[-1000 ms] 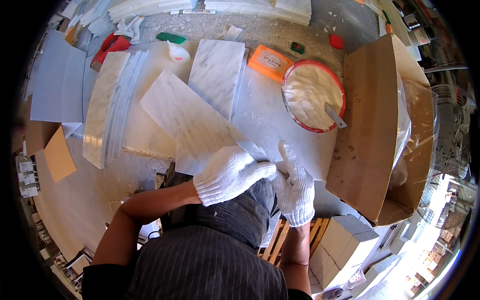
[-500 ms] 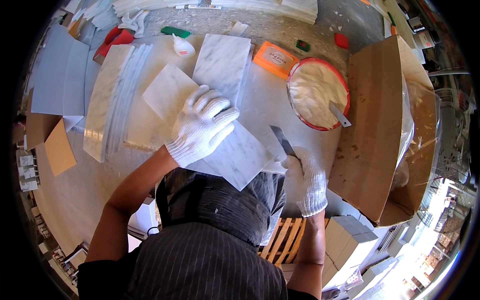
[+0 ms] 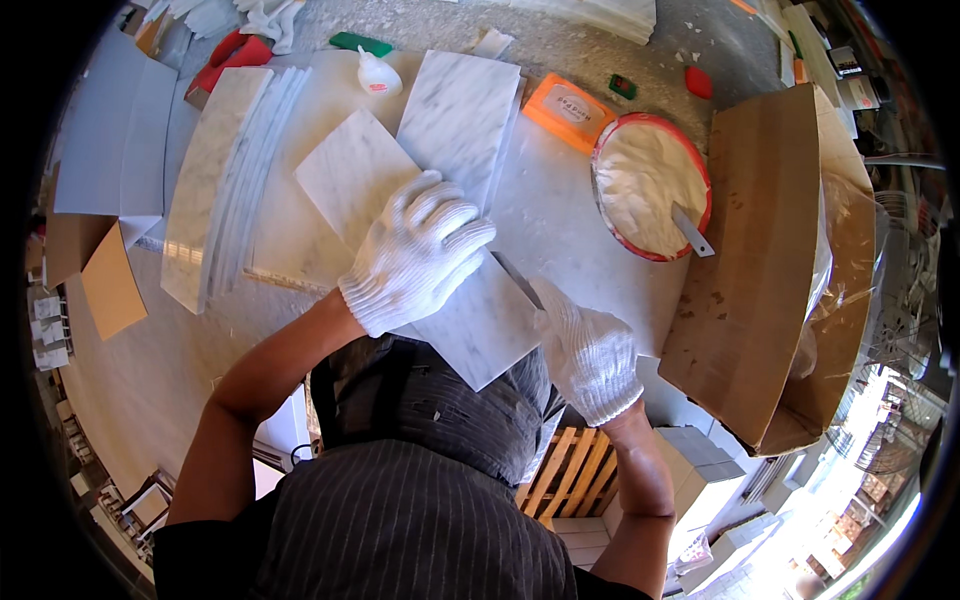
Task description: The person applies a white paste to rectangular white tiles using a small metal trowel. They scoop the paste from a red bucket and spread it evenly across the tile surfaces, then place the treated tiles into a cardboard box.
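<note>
Your left hand (image 3: pixel 415 250), gloved, lies flat with fingers spread on the marble tile (image 3: pixel 400 240) at the near edge of the stone bench (image 3: pixel 580 230). Your right hand (image 3: pixel 590 350), gloved, has its fingers curled around a scraper (image 3: pixel 517 280), blade against the tile's right edge. On the bench: a stack of tiles (image 3: pixel 215 180) left, a red-rimmed bowl of white paste (image 3: pixel 650 185) right, cardboard (image 3: pixel 770 260) beyond. Outdoor workshop, concrete floor (image 3: pixel 600 50) behind.

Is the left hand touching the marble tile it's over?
Touching. The head view shows the gloved left hand pressed flat on the marble tile, fingers spread across its surface with no gap visible.
</note>
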Demonstrator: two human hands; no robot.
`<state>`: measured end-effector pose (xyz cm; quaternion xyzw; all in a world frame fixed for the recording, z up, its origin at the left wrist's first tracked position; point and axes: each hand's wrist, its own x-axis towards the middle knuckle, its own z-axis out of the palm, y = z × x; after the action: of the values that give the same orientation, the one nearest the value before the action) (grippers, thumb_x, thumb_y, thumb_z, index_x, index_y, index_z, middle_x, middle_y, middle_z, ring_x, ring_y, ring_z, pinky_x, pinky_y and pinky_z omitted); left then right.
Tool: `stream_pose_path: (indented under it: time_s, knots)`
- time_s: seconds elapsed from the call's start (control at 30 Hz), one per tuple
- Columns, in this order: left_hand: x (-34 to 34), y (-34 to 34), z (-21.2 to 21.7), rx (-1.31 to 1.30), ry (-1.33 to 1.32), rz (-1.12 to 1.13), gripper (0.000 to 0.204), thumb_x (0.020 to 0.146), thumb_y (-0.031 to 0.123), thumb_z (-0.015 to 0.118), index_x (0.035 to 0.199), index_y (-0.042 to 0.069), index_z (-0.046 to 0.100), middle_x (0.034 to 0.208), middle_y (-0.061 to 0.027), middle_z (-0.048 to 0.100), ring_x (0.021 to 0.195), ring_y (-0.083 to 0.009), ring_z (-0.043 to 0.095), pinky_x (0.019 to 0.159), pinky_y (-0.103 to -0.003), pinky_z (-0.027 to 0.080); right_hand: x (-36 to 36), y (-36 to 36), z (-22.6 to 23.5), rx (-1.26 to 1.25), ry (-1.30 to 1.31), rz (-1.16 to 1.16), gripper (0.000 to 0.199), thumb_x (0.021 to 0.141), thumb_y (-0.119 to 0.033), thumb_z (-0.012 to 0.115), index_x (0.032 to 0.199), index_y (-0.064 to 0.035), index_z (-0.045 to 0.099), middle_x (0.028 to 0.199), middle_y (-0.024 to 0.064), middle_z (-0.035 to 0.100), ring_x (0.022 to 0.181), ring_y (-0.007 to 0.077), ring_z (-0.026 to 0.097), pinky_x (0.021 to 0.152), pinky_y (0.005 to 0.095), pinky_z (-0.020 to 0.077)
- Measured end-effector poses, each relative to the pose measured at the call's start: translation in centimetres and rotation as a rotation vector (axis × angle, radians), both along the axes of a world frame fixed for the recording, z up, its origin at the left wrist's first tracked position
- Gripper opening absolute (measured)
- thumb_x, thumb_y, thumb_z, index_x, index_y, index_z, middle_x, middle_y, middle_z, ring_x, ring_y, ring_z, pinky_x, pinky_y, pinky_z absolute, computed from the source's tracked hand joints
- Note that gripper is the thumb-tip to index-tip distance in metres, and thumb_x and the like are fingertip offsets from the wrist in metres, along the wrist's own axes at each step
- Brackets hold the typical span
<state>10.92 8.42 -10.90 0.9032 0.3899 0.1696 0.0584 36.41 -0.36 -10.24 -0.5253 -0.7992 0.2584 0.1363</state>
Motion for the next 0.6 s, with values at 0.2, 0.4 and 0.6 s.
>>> stream_pose_path:
  time_s: [0.2,0.4,0.6]
  knots:
    - [0.0,0.1,-0.1,-0.011,-0.06,-0.018,0.02,0.087,0.022,0.068,0.102,0.01,0.069,0.106,-0.0069,0.06,0.115,-0.0265,0.055,0.112,-0.049,0.035,-0.4,0.6,-0.4,0.211,0.021,0.006,0.037,0.091,-0.012,0.064,0.127,-0.0058,0.064,0.064,0.0124,0.06,0.053,0.0302,0.058,0.051,0.0402,0.0479]
    - [0.1,0.1,-0.2,-0.028,-0.08,-0.001,0.019,0.087,0.022,0.067,0.102,0.009,0.069,0.106,-0.0071,0.06,0.114,-0.0265,0.055,0.112,-0.049,0.036,-0.8,1.6,1.1,0.168,-0.116,0.092,0.053,0.079,-0.002,0.063,0.131,-0.0058,0.058,0.074,0.0071,0.064,0.058,0.0257,0.062,0.052,0.0372,0.0496]
    - [0.1,0.1,-0.2,-0.032,-0.067,0.012,0.019,0.087,0.022,0.066,0.102,0.01,0.069,0.107,-0.0067,0.06,0.115,-0.0264,0.054,0.112,-0.049,0.035,-1.0,2.4,0.2,0.084,-0.062,0.141,0.052,0.08,-0.002,0.062,0.131,-0.0074,0.057,0.076,0.0081,0.064,0.062,0.0271,0.064,0.056,0.0385,0.051]
